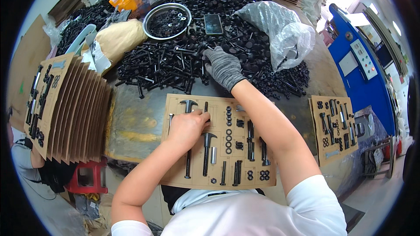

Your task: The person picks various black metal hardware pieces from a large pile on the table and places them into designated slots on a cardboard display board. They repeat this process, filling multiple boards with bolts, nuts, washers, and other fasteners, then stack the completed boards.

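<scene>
My bare left hand [189, 126] rests over a brown cardboard sheet [175, 175], its fingers closed at a slim black bolt [206, 106] near the sheet's top. Around it lie black T-headed bolts [206, 153], a silver sleeve [213, 155], washers [228, 141], nuts [264, 175] and several long bolts [237, 172], set out in groups. My right hand [224, 67], in a grey knit glove, reaches into a heap of black bolts [153, 67] beyond the sheet. Its fingers are curled inward among the bolts; what they hold, if anything, is hidden.
A steel bowl of washers [167, 22], a phone [213, 24] and a clear plastic bag [291, 39] sit on the heap. Stacked filled cards [74, 113] stand at left; another filled card [334, 126] lies at right. A blue machine [363, 78] stands beyond the table.
</scene>
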The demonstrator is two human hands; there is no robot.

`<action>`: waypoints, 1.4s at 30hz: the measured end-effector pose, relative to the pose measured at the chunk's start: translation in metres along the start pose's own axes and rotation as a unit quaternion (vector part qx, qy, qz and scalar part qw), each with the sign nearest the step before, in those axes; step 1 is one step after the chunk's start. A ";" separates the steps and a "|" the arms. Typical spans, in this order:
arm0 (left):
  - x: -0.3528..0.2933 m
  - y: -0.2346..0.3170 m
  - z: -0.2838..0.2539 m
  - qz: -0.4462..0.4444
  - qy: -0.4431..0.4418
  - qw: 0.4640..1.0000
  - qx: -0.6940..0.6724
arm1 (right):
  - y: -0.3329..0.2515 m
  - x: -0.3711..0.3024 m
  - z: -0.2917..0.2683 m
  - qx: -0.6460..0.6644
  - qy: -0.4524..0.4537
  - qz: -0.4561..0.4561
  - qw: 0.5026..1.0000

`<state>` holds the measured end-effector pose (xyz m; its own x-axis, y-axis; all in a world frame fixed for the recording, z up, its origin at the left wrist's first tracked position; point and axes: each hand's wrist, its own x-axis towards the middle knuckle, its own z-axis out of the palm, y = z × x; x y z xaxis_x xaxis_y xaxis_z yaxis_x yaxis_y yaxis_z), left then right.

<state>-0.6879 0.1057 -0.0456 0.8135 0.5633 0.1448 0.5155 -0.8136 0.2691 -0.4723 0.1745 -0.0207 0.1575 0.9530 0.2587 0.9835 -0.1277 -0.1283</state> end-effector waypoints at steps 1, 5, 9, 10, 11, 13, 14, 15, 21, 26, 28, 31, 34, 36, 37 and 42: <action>-0.001 -0.002 0.002 0.002 -0.005 1.000 -0.003 | -0.001 0.002 0.000 -0.032 -0.020 -0.013 0.999; -0.006 0.000 -0.005 -0.033 0.002 0.998 -0.059 | -0.002 0.002 -0.006 -0.021 -0.014 -0.008 1.000; -0.003 0.001 -0.011 -0.108 0.024 0.980 -0.163 | -0.011 0.000 0.002 -0.100 -0.108 -0.131 0.980; -0.002 0.001 -0.010 -0.125 0.041 0.973 -0.189 | -0.014 -0.003 0.005 -0.110 -0.126 -0.144 0.975; 0.000 0.001 -0.010 -0.141 0.060 0.965 -0.212 | -0.015 -0.003 0.007 -0.120 -0.141 -0.160 0.970; 0.001 0.002 -0.008 -0.107 0.073 0.964 -0.233 | -0.010 0.002 0.008 -0.128 -0.130 -0.169 0.969; 0.003 0.006 -0.008 -0.082 0.079 0.966 -0.231 | -0.011 0.003 0.007 -0.131 -0.125 -0.175 0.968; 0.004 0.011 -0.007 -0.056 0.084 0.968 -0.228 | -0.010 0.001 0.002 -0.136 -0.122 -0.187 0.965; 0.004 0.024 0.020 0.002 0.107 0.990 -0.090 | 0.009 -0.026 -0.034 0.362 0.035 -0.038 0.931; 0.000 0.015 0.030 0.049 0.169 0.982 -0.062 | 0.033 -0.055 -0.016 0.283 -0.196 -0.013 0.939; 0.000 0.017 0.022 0.042 0.134 0.988 -0.068 | 0.032 -0.065 0.003 0.241 -0.190 -0.024 0.952; -0.003 0.015 0.024 0.013 0.097 0.989 -0.113 | 0.013 -0.074 0.018 0.144 -0.182 -0.041 0.972; -0.002 0.010 0.026 0.025 0.093 0.986 -0.138 | 0.007 -0.082 0.010 0.194 -0.133 -0.028 0.972; -0.002 0.009 0.026 0.045 0.085 0.983 -0.155 | 0.010 -0.079 0.002 0.244 -0.110 -0.009 0.964; -0.001 0.008 0.024 0.040 0.098 0.984 -0.142 | 0.014 -0.076 0.001 0.261 -0.116 -0.003 0.958; 0.014 0.004 0.001 -0.011 0.039 0.987 -0.156 | 0.016 -0.076 -0.002 0.246 -0.136 0.037 0.959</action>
<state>-0.6740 0.1103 -0.0435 0.7738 0.5994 0.2048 0.4151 -0.7240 0.5509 -0.4683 0.0997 -0.0410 0.1302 0.9913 -0.0197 0.7984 -0.1166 -0.5908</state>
